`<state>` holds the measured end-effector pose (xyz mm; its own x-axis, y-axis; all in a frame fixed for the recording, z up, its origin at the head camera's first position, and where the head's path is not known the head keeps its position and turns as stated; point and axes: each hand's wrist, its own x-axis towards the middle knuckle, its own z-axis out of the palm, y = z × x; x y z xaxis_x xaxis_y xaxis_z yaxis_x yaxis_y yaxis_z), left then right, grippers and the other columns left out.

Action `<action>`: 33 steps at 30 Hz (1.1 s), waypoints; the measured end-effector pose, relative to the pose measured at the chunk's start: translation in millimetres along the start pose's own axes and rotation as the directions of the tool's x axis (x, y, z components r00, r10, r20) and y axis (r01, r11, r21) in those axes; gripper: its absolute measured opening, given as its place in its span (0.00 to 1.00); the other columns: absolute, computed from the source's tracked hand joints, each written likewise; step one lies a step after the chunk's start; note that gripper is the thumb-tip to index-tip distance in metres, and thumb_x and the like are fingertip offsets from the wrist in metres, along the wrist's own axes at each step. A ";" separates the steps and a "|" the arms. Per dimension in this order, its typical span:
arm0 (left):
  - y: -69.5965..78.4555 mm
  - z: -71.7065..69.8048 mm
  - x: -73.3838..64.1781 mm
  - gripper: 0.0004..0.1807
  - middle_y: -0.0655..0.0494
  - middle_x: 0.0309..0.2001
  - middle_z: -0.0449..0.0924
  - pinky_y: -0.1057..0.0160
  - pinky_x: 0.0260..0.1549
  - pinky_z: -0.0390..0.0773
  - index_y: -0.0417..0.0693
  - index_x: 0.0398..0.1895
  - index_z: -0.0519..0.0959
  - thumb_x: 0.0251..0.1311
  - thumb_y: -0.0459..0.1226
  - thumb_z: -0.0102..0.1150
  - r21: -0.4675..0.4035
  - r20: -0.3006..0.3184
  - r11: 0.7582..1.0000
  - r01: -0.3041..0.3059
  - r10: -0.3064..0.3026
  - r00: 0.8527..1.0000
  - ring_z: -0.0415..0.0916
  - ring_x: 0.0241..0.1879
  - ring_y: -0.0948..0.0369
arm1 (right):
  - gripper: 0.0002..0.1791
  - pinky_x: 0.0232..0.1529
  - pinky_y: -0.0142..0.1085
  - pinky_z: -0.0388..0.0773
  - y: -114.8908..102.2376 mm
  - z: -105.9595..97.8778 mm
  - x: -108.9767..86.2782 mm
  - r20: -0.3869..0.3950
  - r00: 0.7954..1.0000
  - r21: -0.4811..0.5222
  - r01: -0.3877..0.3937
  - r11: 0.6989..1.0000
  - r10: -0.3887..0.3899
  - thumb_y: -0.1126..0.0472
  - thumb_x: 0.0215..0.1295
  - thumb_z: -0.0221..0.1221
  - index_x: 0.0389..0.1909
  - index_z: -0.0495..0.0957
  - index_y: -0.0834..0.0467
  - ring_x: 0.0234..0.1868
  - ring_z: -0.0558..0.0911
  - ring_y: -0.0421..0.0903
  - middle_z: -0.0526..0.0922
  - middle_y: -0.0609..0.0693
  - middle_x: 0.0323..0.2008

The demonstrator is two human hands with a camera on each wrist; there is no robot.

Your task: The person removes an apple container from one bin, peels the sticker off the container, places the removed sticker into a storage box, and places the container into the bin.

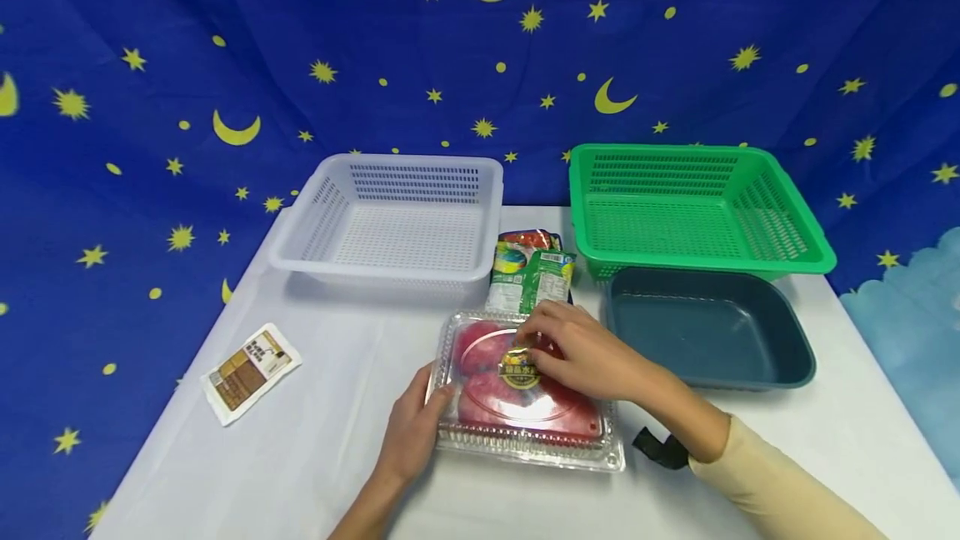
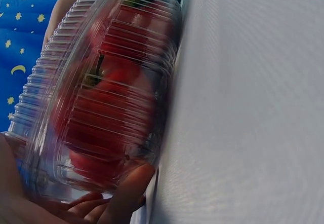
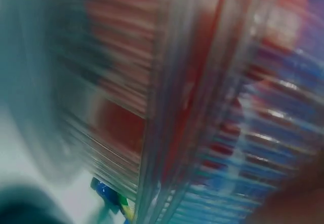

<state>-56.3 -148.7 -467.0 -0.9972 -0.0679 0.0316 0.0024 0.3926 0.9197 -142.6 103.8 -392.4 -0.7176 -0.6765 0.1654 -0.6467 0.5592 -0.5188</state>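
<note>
A clear plastic clamshell box [image 1: 480, 432] with large red fruit inside lies on the white table; a stem shows on one fruit [image 2: 111, 107] in the left wrist view. My left hand [image 1: 412, 432] grips the box's left side, with the thumb over the rim and other fingers lower down. My right hand [image 1: 581, 352] reaches across the lid with bent fingers. Its thumb and forefinger tips meet the gold label [image 1: 517, 372] on the lid; I cannot tell whether they pinch it. Blurred ridged box walls [image 3: 121, 122] fill much of the right wrist view.
Behind the box lie green and red food packets [image 1: 528, 273]. A white basket [image 1: 390, 269] stands at back left, a green basket [image 1: 697, 261] at back right. A dark blue tub [image 1: 705, 340] sits right. A brown-and-white pouch [image 1: 251, 373] lies left, a black scrap [image 1: 660, 448] near my right forearm.
</note>
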 end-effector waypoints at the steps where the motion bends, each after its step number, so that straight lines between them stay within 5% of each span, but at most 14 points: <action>1: -0.6 0.6 0.2 0.21 0.48 0.56 0.78 0.44 0.53 0.70 0.51 0.61 0.73 0.67 0.44 0.50 0.000 -0.006 1.000 0.002 -0.002 1.000 0.73 0.56 0.50 | 0.10 0.47 0.42 0.69 0.0 1.0 1.1 0.003 1.000 -0.005 0.004 1.000 -0.004 0.57 0.65 0.59 0.46 0.81 0.49 0.43 0.70 0.40 0.75 0.40 0.41; 8: -2.6 1.1 -0.7 0.20 0.51 0.56 0.78 0.46 0.54 0.70 0.54 0.60 0.74 0.66 0.43 0.51 0.007 -0.027 1.000 0.012 -0.012 1.000 0.73 0.57 0.52 | 0.10 0.45 0.40 0.65 0.0 6.6 1.6 -0.015 0.999 -0.007 0.044 0.999 -0.044 0.56 0.63 0.60 0.45 0.84 0.45 0.40 0.67 0.38 0.74 0.41 0.40; 20: -1.1 1.2 -0.2 0.20 0.52 0.56 0.77 0.46 0.56 0.69 0.54 0.60 0.74 0.65 0.43 0.52 0.002 -0.015 1.000 0.009 -0.009 1.000 0.72 0.58 0.53 | 0.02 0.51 0.42 0.68 -3.1 12.8 4.2 -0.072 0.997 -0.036 -0.004 0.999 0.001 0.58 0.64 0.61 0.35 0.81 0.47 0.46 0.72 0.39 0.74 0.37 0.38; 28: 6.8 -13.6 11.0 0.28 0.54 0.56 0.78 0.47 0.54 0.71 0.50 0.67 0.67 0.65 0.47 0.53 0.082 0.109 0.995 0.055 -0.064 0.992 0.76 0.52 0.56 | 0.01 0.41 0.38 0.65 -6.2 19.9 6.6 -0.129 0.992 -0.103 -0.020 0.995 0.007 0.56 0.64 0.62 0.33 0.80 0.48 0.43 0.73 0.39 0.75 0.37 0.36; 33: 8.6 -18.8 28.0 0.35 0.50 0.64 0.69 0.48 0.54 0.72 0.51 0.72 0.59 0.64 0.47 0.57 -0.005 0.152 1.000 -0.002 0.003 0.988 0.72 0.58 0.51 | 0.01 0.41 0.37 0.64 -5.9 20.9 5.8 -0.145 0.989 -0.108 -0.021 0.994 0.005 0.57 0.63 0.63 0.35 0.80 0.48 0.42 0.73 0.38 0.75 0.37 0.36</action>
<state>-82.7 -164.5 -450.9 -0.9970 0.0729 -0.0254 0.0049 0.3883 0.9215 -137.5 86.5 -405.9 -0.7507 -0.5972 0.2823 -0.6557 0.6214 -0.4289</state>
